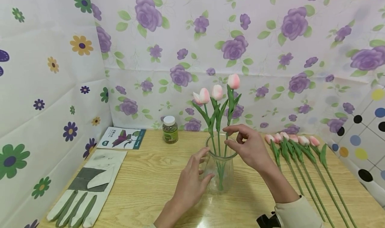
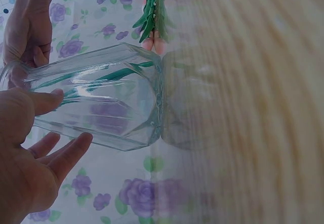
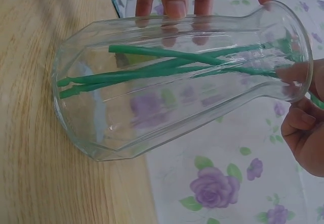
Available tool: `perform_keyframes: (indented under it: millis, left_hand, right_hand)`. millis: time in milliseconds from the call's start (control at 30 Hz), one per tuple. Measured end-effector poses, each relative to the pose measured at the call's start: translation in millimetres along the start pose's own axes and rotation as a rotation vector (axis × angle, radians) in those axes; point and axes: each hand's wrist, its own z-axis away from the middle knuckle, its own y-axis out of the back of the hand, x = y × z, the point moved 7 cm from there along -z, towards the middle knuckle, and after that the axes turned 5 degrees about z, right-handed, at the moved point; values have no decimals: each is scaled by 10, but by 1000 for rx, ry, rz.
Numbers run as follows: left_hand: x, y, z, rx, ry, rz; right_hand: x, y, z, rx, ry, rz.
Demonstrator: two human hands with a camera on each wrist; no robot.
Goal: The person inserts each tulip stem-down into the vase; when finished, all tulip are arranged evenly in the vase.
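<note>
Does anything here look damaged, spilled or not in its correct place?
In the head view, the leftmost tulip in the glass vase has one petal spreading sideways, while its two neighbours look closed. Nothing appears spilled.

The right sleeve [image 1: 296, 213] is beige — wrist device [image 1: 267, 221] black.

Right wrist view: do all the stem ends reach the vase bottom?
No, one green stem ends short of the glass vase's base, while two others reach down to it.
</note>
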Motion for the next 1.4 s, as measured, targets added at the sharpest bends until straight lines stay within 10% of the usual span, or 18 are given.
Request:
perform_keyframes:
  millis: [1400]
  left_hand:
    - [14, 1, -3, 14, -28, -28]
  right_hand:
    - [393, 430, 147, 75, -139, 14]
